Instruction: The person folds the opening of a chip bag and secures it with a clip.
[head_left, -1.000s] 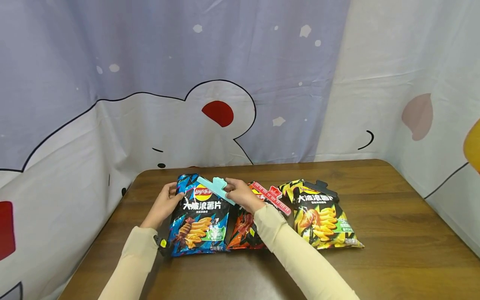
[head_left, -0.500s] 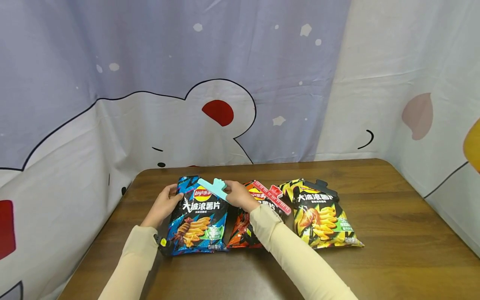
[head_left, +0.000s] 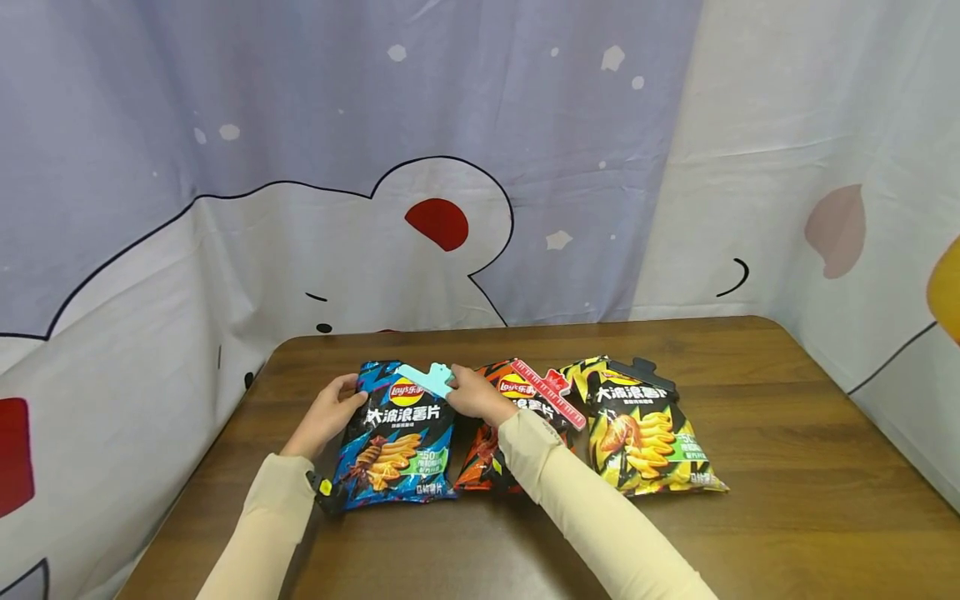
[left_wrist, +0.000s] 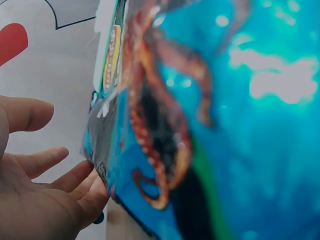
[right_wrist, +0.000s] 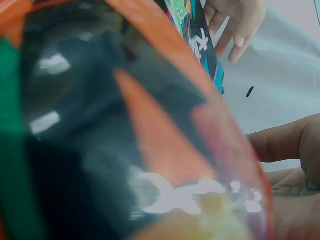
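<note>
A blue Lay's chip bag (head_left: 397, 442) lies on the left of the table, its top slanted across by a teal bag clip (head_left: 420, 377). My left hand (head_left: 330, 412) is at the bag's left edge. In the left wrist view, the thumb (left_wrist: 30, 114) stands apart from the bag, and the lower fingers (left_wrist: 90, 187) touch its edge. My right hand (head_left: 476, 393) reaches over the orange chip bag (head_left: 480, 458) and pinches the teal clip at its handle end. In the right wrist view, the orange bag hides these fingertips.
A red bag clip (head_left: 546, 392) crosses the orange bag's top. To its right lies a yellow chip bag (head_left: 648, 450), folded at the top under a black clip (head_left: 642, 377). A patterned curtain (head_left: 570, 167) hangs behind the wooden table (head_left: 795, 467).
The blue bag's top with the teal clip has settled slightly lower, and the right hand has shifted a little down with it. The left hand stays at the bag's edge.
</note>
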